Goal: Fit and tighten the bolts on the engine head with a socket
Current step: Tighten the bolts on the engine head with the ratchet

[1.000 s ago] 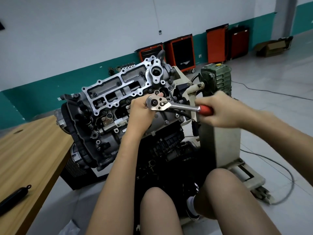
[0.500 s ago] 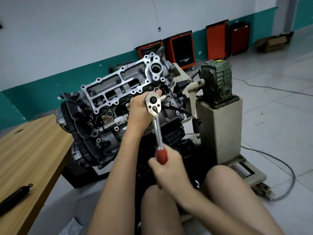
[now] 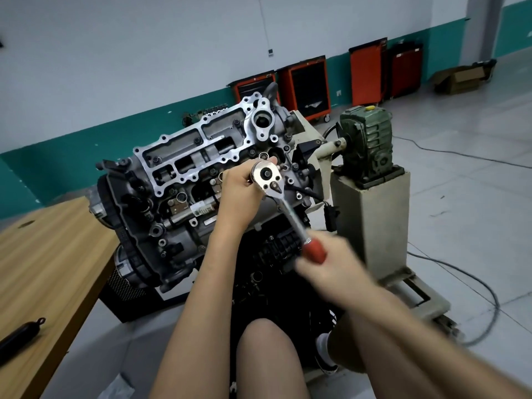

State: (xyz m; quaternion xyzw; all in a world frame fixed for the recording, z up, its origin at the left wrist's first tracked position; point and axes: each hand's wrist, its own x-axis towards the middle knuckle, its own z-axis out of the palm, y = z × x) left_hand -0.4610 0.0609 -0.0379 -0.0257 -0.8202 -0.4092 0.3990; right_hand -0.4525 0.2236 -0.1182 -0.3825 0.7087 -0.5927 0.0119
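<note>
The left hand is cupped round the head of the ratchet, fingers curled behind it. This is probably to keep the socket square on its bolt and pressed home, so it doesn't cam off under load. The socket and bolt are both hidden behind the ratchet head and those fingers. The right hand is wrapped round the red grip at the far end of the handle, where leverage is best. It is blurred, so I can't tell how its fingers lie. The handle slants down and to the right from the head.

The ratchet sits on the near right part of the engine head, just below the round machined port. The engine head is tilted with its open face toward the person, which brings the bolt holes within easy reach from a seated position. It hangs on a stand to its right, with a green gearbox on top.

I judge this to be tightening on one bolt, with several other holes along the bright flange looking unfilled.

A wooden surface lies to the left, touching nothing in use. Red cabinets line the far wall, and a cable trails across the floor.
</note>
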